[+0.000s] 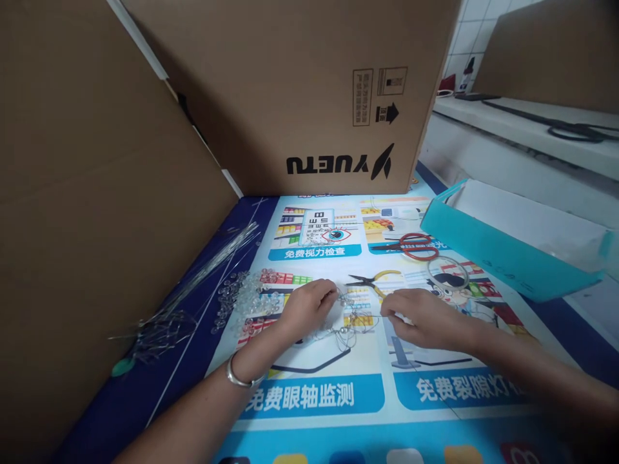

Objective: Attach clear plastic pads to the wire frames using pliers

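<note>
My left hand (308,306) is closed, thumb and fingers pinched at the edge of a beaded wire piece (356,322) with clear beads and loose silvery loops. To its right, my right hand (425,317) is closed too, its fingertips pinching a thin wire that runs left toward the beadwork. The fingertips partly hide both grips. Just beyond the hands lie pliers (371,281) with yellow handles, jaws pointing left. A spread of clear beads (246,295) lies left of my left hand.
Red-handled scissors (416,247) and a wire coil (468,276) lie beyond my right hand. A teal box (503,254) stands at right. Cardboard panels (290,96) wall the back and left. A bundle of thin wires (213,265) lies at left on the printed sheet (338,419).
</note>
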